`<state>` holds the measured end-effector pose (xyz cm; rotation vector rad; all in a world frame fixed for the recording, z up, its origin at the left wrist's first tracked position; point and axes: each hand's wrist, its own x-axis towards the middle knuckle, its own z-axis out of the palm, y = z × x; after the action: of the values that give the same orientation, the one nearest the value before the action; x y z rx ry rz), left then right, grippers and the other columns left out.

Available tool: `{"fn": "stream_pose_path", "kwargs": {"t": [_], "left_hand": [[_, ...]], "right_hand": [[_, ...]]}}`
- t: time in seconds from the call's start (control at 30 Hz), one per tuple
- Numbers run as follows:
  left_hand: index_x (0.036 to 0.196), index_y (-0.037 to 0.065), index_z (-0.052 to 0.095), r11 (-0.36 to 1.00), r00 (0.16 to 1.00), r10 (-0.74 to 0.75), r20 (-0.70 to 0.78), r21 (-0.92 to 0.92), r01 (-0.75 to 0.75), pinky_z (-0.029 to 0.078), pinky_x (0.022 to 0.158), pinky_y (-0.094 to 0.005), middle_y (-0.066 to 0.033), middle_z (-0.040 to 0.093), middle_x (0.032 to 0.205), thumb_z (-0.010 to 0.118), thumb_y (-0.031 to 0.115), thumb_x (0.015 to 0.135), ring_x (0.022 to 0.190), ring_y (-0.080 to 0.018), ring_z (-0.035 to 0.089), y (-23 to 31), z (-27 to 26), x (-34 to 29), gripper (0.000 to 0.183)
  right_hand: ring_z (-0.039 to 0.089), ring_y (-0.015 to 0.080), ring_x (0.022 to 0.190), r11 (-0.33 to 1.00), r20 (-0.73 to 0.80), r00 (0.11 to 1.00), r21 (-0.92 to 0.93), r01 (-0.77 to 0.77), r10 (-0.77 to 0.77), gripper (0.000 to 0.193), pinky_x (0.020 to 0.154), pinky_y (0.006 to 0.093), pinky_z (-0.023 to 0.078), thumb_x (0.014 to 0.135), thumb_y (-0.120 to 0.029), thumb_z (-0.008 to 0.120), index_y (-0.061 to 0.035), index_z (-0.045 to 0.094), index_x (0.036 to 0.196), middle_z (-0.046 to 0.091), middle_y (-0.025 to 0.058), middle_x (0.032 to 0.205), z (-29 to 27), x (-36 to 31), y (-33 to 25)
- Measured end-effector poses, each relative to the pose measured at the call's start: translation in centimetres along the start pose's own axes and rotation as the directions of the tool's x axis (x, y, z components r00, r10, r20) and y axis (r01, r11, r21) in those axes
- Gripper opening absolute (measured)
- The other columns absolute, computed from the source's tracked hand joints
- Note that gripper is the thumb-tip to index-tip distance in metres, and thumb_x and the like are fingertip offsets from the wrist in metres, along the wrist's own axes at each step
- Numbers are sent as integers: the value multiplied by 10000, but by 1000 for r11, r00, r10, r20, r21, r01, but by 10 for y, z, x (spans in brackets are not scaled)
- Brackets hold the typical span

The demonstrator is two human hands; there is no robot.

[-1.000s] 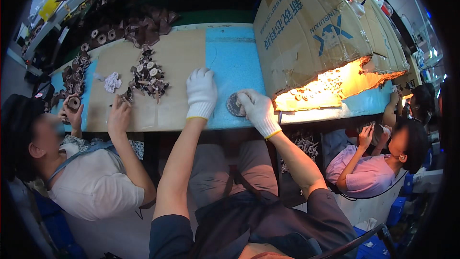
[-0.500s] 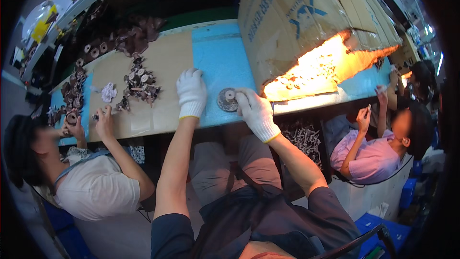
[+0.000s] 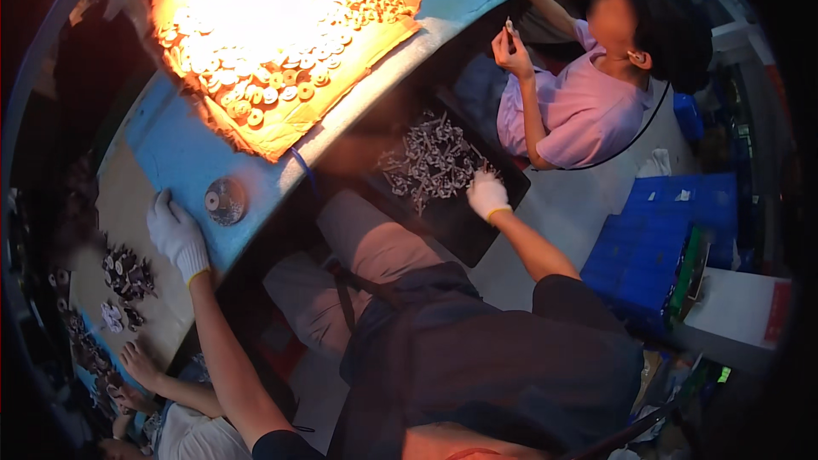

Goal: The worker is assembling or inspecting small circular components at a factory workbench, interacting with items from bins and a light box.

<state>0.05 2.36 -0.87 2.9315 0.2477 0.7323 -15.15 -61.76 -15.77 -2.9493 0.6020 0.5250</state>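
My left hand (image 3: 177, 236), in a white knit glove, lies palm down on the table with its fingers stretched out and nothing visible in them. Just right of it a round grey disc with a pale hub (image 3: 224, 201) rests on the blue table top (image 3: 175, 149). Off to the right, my right hand (image 3: 488, 193), gloved the same way, is at the edge of a heap of small grey metal pieces (image 3: 433, 158) in a dark tray (image 3: 464, 238). Its fingers are curled together among the pieces; whatever they pinch is too small to make out.
A brightly lit cardboard box (image 3: 277, 146) holds many small ring-shaped parts (image 3: 256, 94). Dark parts (image 3: 126, 273) lie in a cluster on the table's brown section. Co-workers sit on both sides, one in a pink shirt (image 3: 588, 106). Blue crates (image 3: 660, 230) stand at right.
The view has swung right. My right hand has left the disc and moved down to the metal pieces in the tray. My left hand stays on the table beside the disc.
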Motion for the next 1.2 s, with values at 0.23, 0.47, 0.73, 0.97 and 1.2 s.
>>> {"fn": "stream_pose_path", "kwargs": {"t": [0.23, 0.47, 0.73, 0.97, 1.2], "left_hand": [[1246, 66, 732, 1000, 1000, -14, 14, 21, 13, 519, 1065, -473, -171, 712, 1327, 597, 159, 1029, 1219, -378, 666, 3, -1, 4, 271], [1249, 65, 735, 999, 999, -26, 38, 27, 25, 521, 1062, -474, -171, 716, 1321, 590, 155, 1030, 1212, -379, 670, 7, -4, 4, 277], [1249, 64, 738, 999, 999, -17, 32, 41, 15, 523, 1057, -473, -169, 721, 1309, 587, 161, 1034, 1202, -376, 675, 6, -1, 5, 281], [1257, 82, 741, 999, 1000, -16, 16, 45, 16, 514, 1068, -468, -168, 716, 1327, 591, 178, 1030, 1220, -368, 669, -1, 1, 3, 289], [1257, 81, 744, 999, 1000, -23, 15, 25, 22, 501, 1084, -477, -170, 720, 1324, 586, 198, 1033, 1245, -364, 658, 2, 1, 4, 298]], "right_hand": [[678, 449, 1146, 996, -53, 995, -28, -83, 82, 491, 973, 535, 578, 908, -336, 775, -38, 604, 1259, 654, 270, 1254, 24, 22, 23], [696, 381, 1157, 979, 65, 996, 188, -79, 67, 393, 963, 494, 584, 926, -358, 778, -61, 688, 1167, 678, 215, 1205, 22, -1, 7], [714, 382, 1167, 905, 198, 976, 426, -6, -86, 469, 1020, 457, 546, 891, -388, 812, -50, 726, 1204, 732, 219, 1270, 32, -25, -11], [700, 398, 1184, 967, 142, 989, 247, -62, 27, 657, 1043, 471, 533, 818, -536, 863, -34, 701, 1210, 722, 266, 1245, 35, -52, -26], [736, 401, 1095, 931, 216, 970, 319, -179, 112, 499, 951, 505, 570, 868, -483, 826, -33, 742, 1064, 759, 243, 1156, 41, -59, -34]]}}
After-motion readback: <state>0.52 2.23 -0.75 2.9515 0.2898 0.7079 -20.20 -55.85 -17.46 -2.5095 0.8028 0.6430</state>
